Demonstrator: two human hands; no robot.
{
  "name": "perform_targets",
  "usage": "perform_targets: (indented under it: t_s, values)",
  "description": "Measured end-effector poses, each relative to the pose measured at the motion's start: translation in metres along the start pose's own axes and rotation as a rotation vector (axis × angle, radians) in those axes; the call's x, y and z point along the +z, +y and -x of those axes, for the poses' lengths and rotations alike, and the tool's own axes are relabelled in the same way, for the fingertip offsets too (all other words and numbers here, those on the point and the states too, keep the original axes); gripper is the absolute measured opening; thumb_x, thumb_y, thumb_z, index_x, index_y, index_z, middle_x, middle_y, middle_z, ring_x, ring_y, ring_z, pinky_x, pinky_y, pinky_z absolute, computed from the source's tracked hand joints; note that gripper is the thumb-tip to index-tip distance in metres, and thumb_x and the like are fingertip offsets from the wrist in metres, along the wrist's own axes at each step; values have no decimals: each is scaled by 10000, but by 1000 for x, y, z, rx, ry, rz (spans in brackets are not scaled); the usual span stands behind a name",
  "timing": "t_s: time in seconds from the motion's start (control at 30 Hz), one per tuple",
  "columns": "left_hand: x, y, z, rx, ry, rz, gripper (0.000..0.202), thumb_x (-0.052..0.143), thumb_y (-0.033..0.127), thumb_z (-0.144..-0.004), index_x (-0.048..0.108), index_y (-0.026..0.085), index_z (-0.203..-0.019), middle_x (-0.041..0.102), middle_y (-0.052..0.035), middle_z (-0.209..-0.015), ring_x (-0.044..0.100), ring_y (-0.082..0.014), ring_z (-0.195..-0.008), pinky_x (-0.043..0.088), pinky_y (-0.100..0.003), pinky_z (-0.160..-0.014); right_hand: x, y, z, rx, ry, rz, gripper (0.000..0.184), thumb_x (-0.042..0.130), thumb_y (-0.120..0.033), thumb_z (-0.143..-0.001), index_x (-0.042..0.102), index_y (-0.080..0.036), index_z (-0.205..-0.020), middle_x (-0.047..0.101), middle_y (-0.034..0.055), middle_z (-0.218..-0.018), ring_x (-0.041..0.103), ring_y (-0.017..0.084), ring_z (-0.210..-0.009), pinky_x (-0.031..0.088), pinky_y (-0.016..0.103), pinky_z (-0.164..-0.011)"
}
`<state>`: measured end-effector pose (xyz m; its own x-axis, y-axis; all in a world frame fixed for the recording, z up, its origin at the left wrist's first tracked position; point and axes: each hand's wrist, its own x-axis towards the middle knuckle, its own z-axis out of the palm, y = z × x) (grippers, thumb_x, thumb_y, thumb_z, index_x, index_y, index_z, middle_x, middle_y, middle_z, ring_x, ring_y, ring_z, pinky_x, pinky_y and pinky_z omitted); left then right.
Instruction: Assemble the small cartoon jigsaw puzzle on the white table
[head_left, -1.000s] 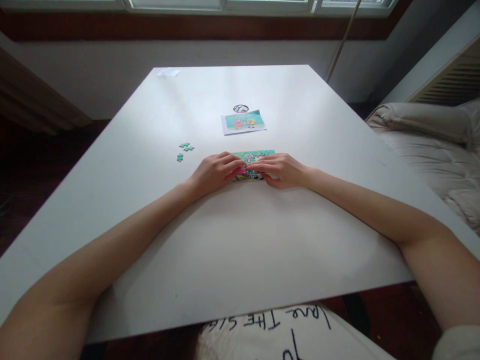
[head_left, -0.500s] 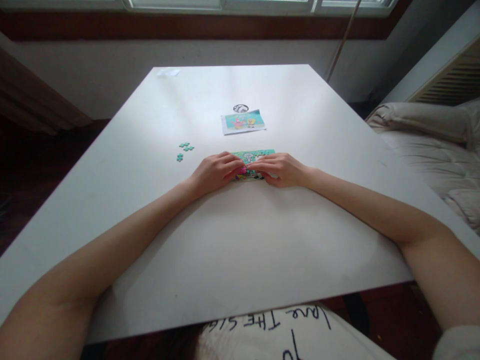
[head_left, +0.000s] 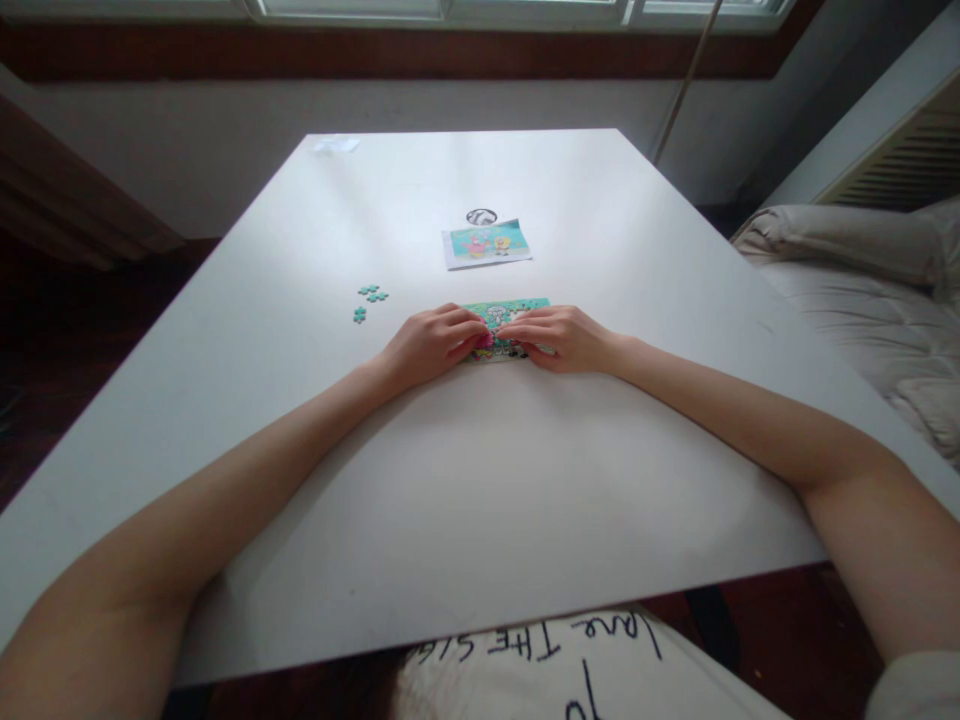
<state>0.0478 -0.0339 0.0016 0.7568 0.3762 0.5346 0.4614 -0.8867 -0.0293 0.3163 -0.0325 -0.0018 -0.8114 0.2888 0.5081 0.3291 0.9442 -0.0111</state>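
Observation:
A small, brightly coloured jigsaw puzzle [head_left: 506,311] lies flat on the white table, largely joined, with a pale gap near its right part. My left hand [head_left: 437,338] rests over its left side, fingers curled and thumb close to them at a pink patch, gripping the puzzle there. From the other side, my right hand [head_left: 562,338] reaches across the right part. Its fingers are stretched out with the tips near the middle, and the thumb is apart and lower. Both hands cover parts of the picture, and what lies under the fingertips is hidden.
Several loose green puzzle pieces [head_left: 373,293] lie to the left. Beyond the puzzle is a picture sheet [head_left: 487,246] with cartoon figures, and behind it a round dark-and-white mark [head_left: 481,216]. A clear plastic scrap [head_left: 335,146] lies at the table's far left corner.
My right fingertips have shifted slightly right, away from my left hand, showing a little more of the puzzle's middle. My left hand and the loose pieces stay in place.

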Motion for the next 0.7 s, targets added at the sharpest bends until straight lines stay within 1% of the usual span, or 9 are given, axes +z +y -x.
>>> perform_targets:
  t_s: [0.17, 0.33, 0.57, 0.7]
  values:
    - [0, 0, 1, -29, -22, 36, 219, 504, 261, -1008, 713, 201, -1027, 751, -38, -994, 672, -147, -893, 528, -242, -780, 0, 0, 1, -8, 14, -3, 362, 465, -155, -905, 647, -190, -1215, 761, 72, -1118, 725, 159, -986, 575, 274, -834]
    - [0, -1, 1, -46, -34, 58, 250, 483, 288, -1017, 719, 204, -1027, 750, -46, -1004, 671, -146, -907, 533, -243, -787, 0, 1, 3, 15, -9, -28, 389, 477, -160, -894, 642, -213, -1243, 754, 68, -1147, 720, 160, -995, 562, 281, -851]
    - [-1, 0, 0, -34, -26, 45, 246, 487, 279, -1014, 717, 193, -1012, 757, -42, -997, 676, -149, -892, 543, -245, -774, 0, -1, 1, 16, 19, 3, 374, 469, -168, -890, 646, -225, -1214, 768, 42, -1109, 727, 137, -921, 555, 254, -804]
    - [0, -1, 0, -28, -19, 37, 236, 499, 280, -1010, 718, 193, -1006, 758, -42, -988, 676, -151, -884, 546, -249, -768, -1, -1, 1, 4, 34, 14, 367, 467, -167, -900, 643, -214, -1218, 770, 51, -1104, 729, 141, -923, 553, 257, -802]
